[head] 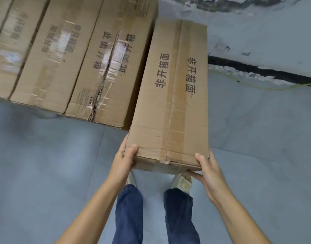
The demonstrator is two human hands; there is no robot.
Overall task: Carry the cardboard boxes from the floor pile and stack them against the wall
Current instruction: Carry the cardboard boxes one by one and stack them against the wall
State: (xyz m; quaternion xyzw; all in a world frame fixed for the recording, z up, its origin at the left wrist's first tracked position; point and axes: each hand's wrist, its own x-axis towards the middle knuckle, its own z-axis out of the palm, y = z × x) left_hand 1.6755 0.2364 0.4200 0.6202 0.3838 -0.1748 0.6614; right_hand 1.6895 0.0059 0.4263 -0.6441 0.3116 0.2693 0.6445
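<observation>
I hold a long brown cardboard box (pixel 174 95) with black printed characters and a taped seam, its near end gripped from both sides. My left hand (pixel 124 160) clasps the near left corner, thumb on top. My right hand (pixel 208 175) grips the near right corner, fingers under the bottom edge. The box's far end reaches toward the wall (pixel 256 29). To its left, a row of similar boxes (pixel 66 55) lies side by side against the wall; the nearest one (pixel 107 76) has a torn, crumpled seam.
The grey floor (pixel 45 164) stretches left and right of me. My legs in blue jeans and light shoes (pixel 182 184) stand just under the held box. A black gap and a thin yellow cable (pixel 274 87) run along the wall base at right.
</observation>
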